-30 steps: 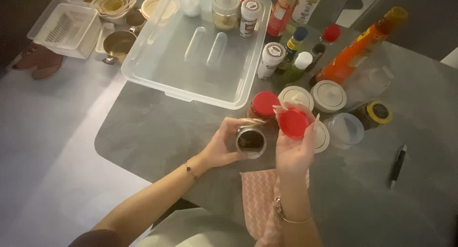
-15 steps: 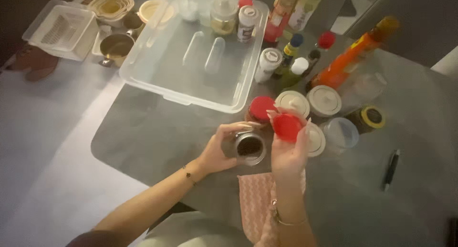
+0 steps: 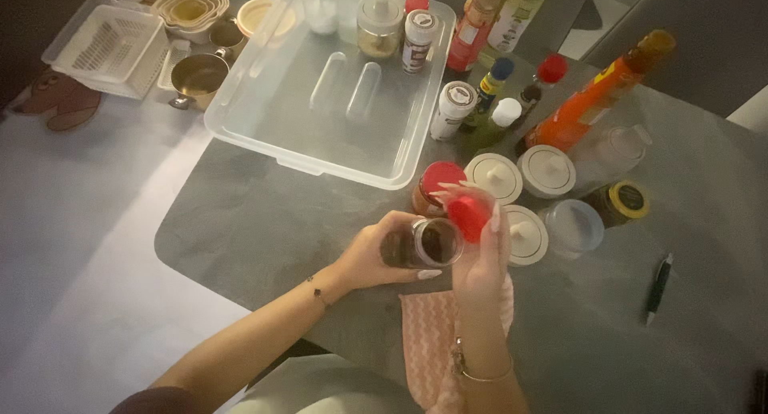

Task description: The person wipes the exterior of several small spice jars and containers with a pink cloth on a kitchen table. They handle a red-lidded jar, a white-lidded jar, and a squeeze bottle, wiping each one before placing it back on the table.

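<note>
The fingers of the right hand [image 3: 480, 262] pinch a red lid [image 3: 469, 218] by its rim, holding it just right of and above the mouth of a small glass jar [image 3: 428, 243]. The left hand [image 3: 376, 254] is wrapped around that jar, fingers closed on its side, tilting its open mouth toward the camera; the contents look dark brown. Both sit at the centre of the frame, above a pink zigzag cloth [image 3: 432, 334].

Just behind the hands stands another red-lidded jar [image 3: 436, 184], and to its right three cream knobbed lids [image 3: 524, 182] and a clear cup [image 3: 574, 226]. A clear plastic bin [image 3: 336, 102] fills the upper centre, with shakers at its far end. To its right cluster bottles with blue, red and white caps, and an orange bottle [image 3: 596, 102] lies tilted at upper right. A white basket [image 3: 108, 46] sits upper left. A black pen [image 3: 658, 288] lies at right on the dark grey table [image 3: 240, 238].
</note>
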